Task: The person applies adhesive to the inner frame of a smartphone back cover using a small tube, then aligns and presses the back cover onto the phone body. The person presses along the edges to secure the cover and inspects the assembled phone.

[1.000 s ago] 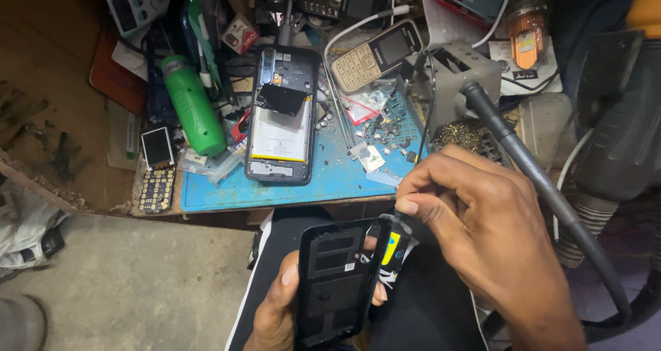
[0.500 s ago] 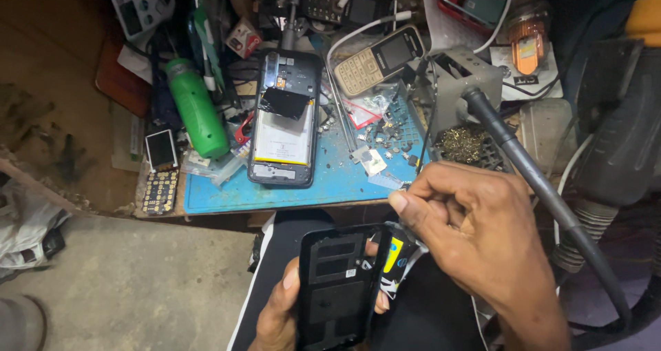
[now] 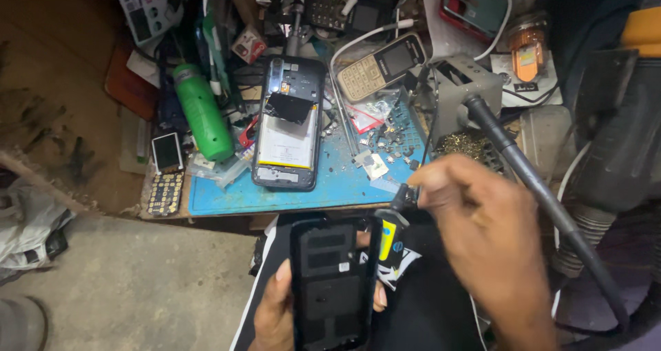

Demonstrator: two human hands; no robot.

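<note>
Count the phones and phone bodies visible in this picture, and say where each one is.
3: an opened smartphone on the blue mat, a keypad phone behind it, and a black phone shell in the left hand. Clutter may hide more.

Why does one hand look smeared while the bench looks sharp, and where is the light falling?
Head view: the right hand is motion-blurred, its fingertips at a small tool; the blue mat and opened phone are sharp and evenly lit; the left hand, holding a black phone cover, sits in dimmer light; the right edge falls into shadow.
</note>
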